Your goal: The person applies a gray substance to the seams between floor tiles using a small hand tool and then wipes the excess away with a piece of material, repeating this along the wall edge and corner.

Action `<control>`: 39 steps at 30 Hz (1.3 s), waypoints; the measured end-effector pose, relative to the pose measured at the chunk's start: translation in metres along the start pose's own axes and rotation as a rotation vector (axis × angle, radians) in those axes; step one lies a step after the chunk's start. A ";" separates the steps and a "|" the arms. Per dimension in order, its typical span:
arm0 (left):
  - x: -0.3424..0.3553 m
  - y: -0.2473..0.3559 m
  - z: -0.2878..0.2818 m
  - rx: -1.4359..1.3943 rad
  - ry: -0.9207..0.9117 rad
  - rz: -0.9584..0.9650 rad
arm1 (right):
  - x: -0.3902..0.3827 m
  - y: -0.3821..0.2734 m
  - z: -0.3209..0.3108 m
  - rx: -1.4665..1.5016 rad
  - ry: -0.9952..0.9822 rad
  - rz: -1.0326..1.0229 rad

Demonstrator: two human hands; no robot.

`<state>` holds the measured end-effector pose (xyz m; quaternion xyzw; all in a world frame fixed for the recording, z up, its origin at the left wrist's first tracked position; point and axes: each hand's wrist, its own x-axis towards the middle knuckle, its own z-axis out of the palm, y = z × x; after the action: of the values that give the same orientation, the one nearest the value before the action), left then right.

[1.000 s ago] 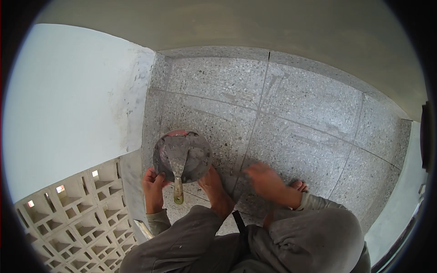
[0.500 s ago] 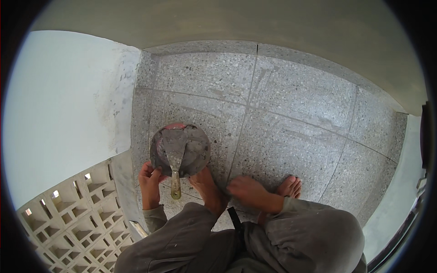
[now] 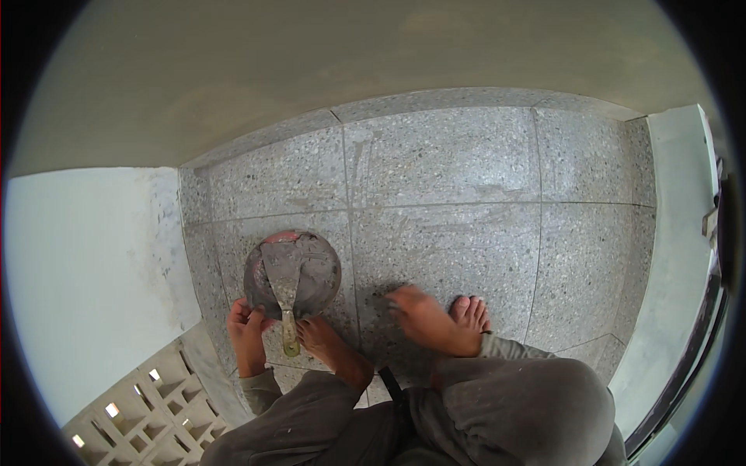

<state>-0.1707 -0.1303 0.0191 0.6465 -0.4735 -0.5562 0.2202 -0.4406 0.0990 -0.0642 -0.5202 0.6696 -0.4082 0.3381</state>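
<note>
The scraper [image 3: 284, 283] lies in the bowl [image 3: 286, 234], handle over the near rim, between left wall [image 3: 93, 272] and right hand [image 3: 423, 318].

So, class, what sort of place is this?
Probably a balcony or corridor with building work under way: speckled floor tiles, a pierced block screen, and a bowl with grey paste and a scraper.
</note>
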 end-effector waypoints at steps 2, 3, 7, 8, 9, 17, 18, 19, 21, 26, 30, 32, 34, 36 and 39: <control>0.002 0.006 0.007 0.036 -0.050 0.028 | 0.008 0.008 -0.056 -0.048 0.248 0.092; 0.001 0.009 0.003 0.048 -0.060 0.034 | 0.012 0.010 -0.084 -0.093 0.360 0.245; 0.004 0.008 0.004 0.061 -0.022 0.056 | 0.015 0.068 -0.188 -0.653 0.823 0.311; 0.003 0.009 0.005 0.064 -0.029 0.053 | 0.014 0.076 -0.202 -0.796 0.892 0.329; 0.002 0.010 0.008 0.066 -0.040 0.052 | 0.016 0.081 -0.204 -0.802 0.896 0.338; 0.002 0.018 0.023 0.087 -0.073 0.045 | 0.069 0.026 -0.067 -0.516 0.460 0.170; 0.001 0.018 0.023 0.087 -0.086 0.056 | 0.064 0.021 -0.069 -0.522 0.475 0.173; 0.000 0.018 0.024 0.071 -0.081 0.064 | 0.058 0.013 -0.073 -0.275 0.397 0.190; 0.008 0.017 0.033 0.072 -0.110 0.070 | 0.041 0.015 -0.091 0.066 0.342 0.250; 0.011 0.035 0.066 0.189 -0.238 0.079 | -0.036 0.046 -0.174 -0.209 0.699 0.468; 0.016 0.045 0.107 0.249 -0.412 0.090 | -0.067 0.060 -0.216 -0.664 0.682 0.453; 0.024 0.040 0.124 0.263 -0.535 0.057 | -0.074 0.072 -0.212 -0.733 0.616 0.503; 0.027 0.039 0.147 0.286 -0.588 0.048 | -0.079 0.084 -0.193 -0.978 0.505 0.486; 0.025 0.048 0.153 0.316 -0.618 0.036 | -0.091 0.059 -0.166 -1.012 0.413 0.553; 0.032 0.043 0.163 0.291 -0.666 0.047 | -0.115 0.041 -0.140 -0.931 0.355 0.581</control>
<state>-0.3398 -0.1376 -0.0090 0.4433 -0.6083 -0.6578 -0.0279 -0.5541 0.2435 -0.0361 -0.3324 0.9406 -0.0418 0.0545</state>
